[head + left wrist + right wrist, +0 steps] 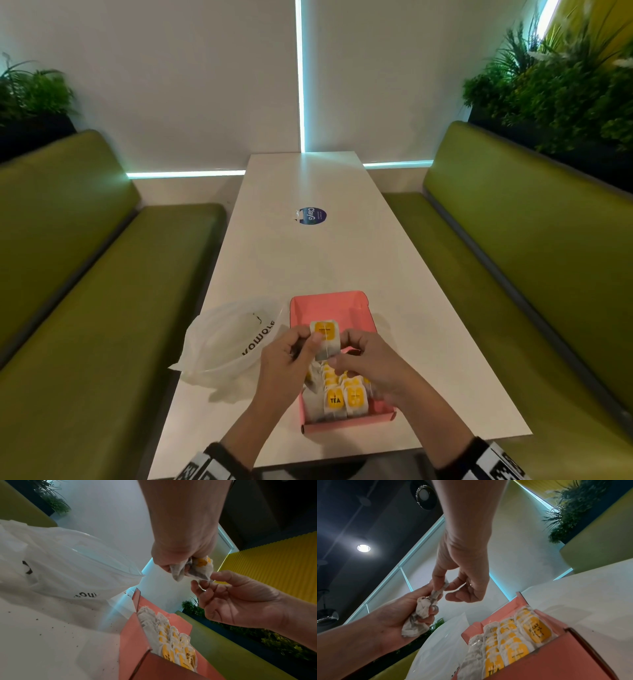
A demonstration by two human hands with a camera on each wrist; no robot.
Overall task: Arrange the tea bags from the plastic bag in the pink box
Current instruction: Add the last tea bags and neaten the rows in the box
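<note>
Above the open pink box [328, 303], my two hands hold white tea bags with yellow tags. My left hand [306, 343] grips a crumpled bunch of tea bags [192, 568] in its curled fingers. Finger and thumb of my right hand [343, 348] pinch one tea bag [326, 338] at the top of that bunch. In the right wrist view the pinch lies on the bag's corner [444, 586], with the bunch [419, 616] below it. Rows of tea bags [343, 399] stand in the near half of the box. The white plastic bag [226, 342] lies left of the box.
The long white table [308, 260] carries a round blue sticker [312, 216] at its middle. Green benches [89, 274] [513, 260] run along both sides, with plants behind them. Dark tea crumbs [39, 630] speckle the table near the bag.
</note>
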